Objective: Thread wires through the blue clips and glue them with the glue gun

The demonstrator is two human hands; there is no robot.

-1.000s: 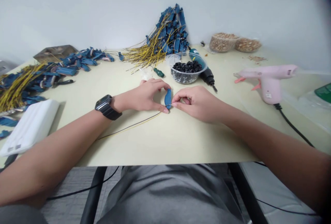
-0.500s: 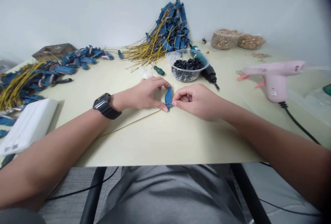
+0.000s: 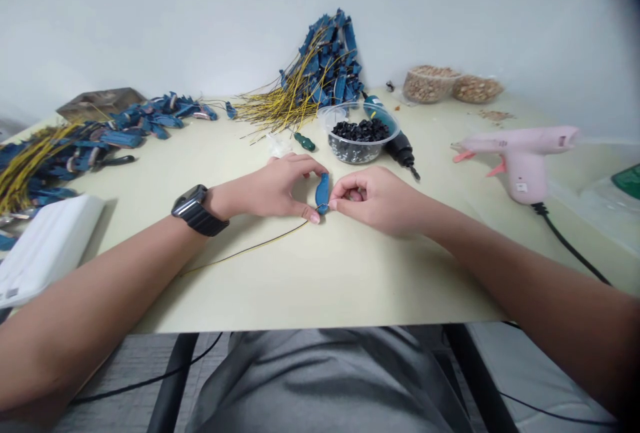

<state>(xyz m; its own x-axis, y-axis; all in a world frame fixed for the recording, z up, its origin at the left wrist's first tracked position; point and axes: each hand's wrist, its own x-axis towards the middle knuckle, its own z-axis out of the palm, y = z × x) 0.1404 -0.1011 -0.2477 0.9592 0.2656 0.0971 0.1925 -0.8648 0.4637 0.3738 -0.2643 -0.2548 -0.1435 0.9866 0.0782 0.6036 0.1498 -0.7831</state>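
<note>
My left hand (image 3: 273, 186), with a black watch (image 3: 197, 210) on its wrist, pinches a small blue oblong piece (image 3: 323, 192) between thumb and forefinger near the middle of the pale table (image 3: 320, 273). A thin yellow and black wire (image 3: 245, 248) trails from that piece toward the lower left. My right hand (image 3: 375, 198) is closed in a pinch at the lower end of the blue piece, where the wire meets it. What its fingertips grip is too small to make out.
A clear bowl of black bits (image 3: 361, 137) stands just behind the hands, a dark rotary tool (image 3: 395, 139) beside it. A pink glue gun (image 3: 517, 154) lies right. Heaps of blue pieces with yellow wires (image 3: 320, 73) fill the back and left (image 3: 75, 149). A white block (image 3: 45, 249) lies left.
Both hands stay pinched on the blue piece almost unmoved. The view has shifted slightly, so everything sits a little lower and further left than half a second ago.
</note>
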